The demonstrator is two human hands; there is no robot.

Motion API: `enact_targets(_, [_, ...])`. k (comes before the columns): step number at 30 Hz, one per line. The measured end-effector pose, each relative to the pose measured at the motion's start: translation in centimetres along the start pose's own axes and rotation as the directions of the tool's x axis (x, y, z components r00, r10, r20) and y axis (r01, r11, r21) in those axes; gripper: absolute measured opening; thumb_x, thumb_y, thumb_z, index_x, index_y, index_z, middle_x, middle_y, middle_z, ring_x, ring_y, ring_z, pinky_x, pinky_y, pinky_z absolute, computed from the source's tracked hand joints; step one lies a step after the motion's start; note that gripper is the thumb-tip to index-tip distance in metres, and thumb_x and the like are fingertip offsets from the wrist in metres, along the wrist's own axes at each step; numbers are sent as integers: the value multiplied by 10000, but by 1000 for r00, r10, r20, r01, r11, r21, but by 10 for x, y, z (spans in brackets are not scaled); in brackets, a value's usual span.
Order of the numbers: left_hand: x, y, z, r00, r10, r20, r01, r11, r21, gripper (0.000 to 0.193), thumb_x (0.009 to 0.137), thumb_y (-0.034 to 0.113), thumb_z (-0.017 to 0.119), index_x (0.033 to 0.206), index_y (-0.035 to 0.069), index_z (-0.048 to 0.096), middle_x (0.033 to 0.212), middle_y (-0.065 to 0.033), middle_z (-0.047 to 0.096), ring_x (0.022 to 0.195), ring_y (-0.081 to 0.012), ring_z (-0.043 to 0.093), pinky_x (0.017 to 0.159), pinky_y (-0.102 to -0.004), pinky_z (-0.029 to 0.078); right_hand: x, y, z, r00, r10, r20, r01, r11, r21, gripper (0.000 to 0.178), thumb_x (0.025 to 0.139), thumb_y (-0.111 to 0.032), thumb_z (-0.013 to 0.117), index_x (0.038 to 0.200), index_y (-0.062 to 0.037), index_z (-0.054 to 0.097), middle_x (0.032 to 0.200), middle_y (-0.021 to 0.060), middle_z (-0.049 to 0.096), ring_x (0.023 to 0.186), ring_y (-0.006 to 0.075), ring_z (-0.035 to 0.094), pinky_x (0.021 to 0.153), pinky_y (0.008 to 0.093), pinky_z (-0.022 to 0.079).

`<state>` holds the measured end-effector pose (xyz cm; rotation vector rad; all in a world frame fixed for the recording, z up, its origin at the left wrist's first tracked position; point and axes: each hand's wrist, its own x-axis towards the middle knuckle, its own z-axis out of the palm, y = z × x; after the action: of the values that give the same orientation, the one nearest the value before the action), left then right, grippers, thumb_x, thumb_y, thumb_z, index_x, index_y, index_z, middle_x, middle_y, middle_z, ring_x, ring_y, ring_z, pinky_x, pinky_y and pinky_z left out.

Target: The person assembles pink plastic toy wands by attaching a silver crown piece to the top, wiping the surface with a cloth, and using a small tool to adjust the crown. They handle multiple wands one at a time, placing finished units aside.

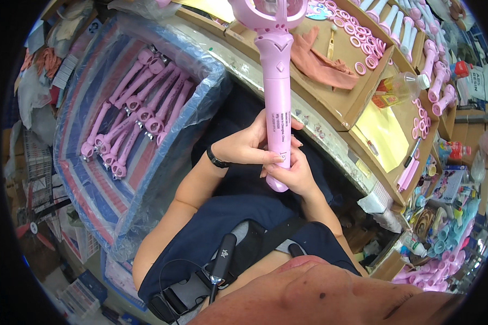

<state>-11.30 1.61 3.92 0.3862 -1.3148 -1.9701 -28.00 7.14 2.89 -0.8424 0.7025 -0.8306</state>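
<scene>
The left hand (249, 145) and right hand (298, 176) were closed around the pink toy wand (278, 92), near its butt end (277, 185). Its openwork head (274, 25) extended past the grip toward the cardboard tray (339, 110); low 2-handed support suited that bulky end.

A worn, pale-edged table (333, 149) runs diagonally down the right side; at the dim left rim stands what seems a white wire rack (38, 154)

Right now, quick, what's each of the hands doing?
Left hand: closed, holding the long pink plastic wand.
Right hand: closed, holding the same wand.
</scene>
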Motion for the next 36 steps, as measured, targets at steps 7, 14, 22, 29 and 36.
enact_targets(7, [-2, -1, -3, 999, -13, -50, 1, 972, -237, 727, 867, 31, 571, 1425, 41, 105, 1276, -177, 459, 1151, -264, 539, 965, -397, 455, 0, -4, 2, 998, 29, 63, -30, 999, 16, 341, 824, -74, 653, 1123, 3, 509, 867, 66, 616, 762, 143, 631, 682, 272, 513])
enact_targets(14, [2, -7, 6, 968, 12, -252, -8, 1000, 18, 679, 849, 28, 593, 1408, 41, 208, 1209, -191, 529, 1090, -275, 581, 945, -408, 462, 3, 5, 11, 951, -175, -256, 4, 832, -554, 424, 785, -147, 710, 1131, -13, 504, 874, 119, 639, 770, 213, 653, 691, 317, 517])
enact_targets(22, [15, 21, -5, 789, 241, -565, -312, 949, -31, 329, 946, 171, 513, 1194, 5, 375, 1052, -153, 588, 857, -190, 653, 779, -317, 542, -9, 23, 17, 926, -326, -191, 61, 628, -776, 459, 738, -193, 739, 1116, -30, 537, 941, 188, 624, 800, 333, 654, 689, 356, 513])
enact_targets(29, [19, 24, -5, 749, 317, -581, -352, 934, 57, 312, 942, 214, 519, 1141, -1, 411, 943, -142, 592, 625, -151, 615, 592, -291, 533, -14, 30, 16, 913, -361, -189, 6, 476, -879, 514, 733, -234, 749, 1143, -35, 512, 973, 190, 614, 793, 353, 644, 681, 380, 514])
enact_targets(36, [10, 15, -19, 747, 259, -612, -328, 945, -1, 534, 961, 525, 365, 1079, 13, 458, 821, -122, 571, 549, -150, 578, 473, -265, 500, 7, -24, -5, 863, -472, 180, 339, 277, -899, 147, 742, -110, 690, 867, -51, 642, 861, 118, 634, 811, 274, 626, 708, 356, 506])
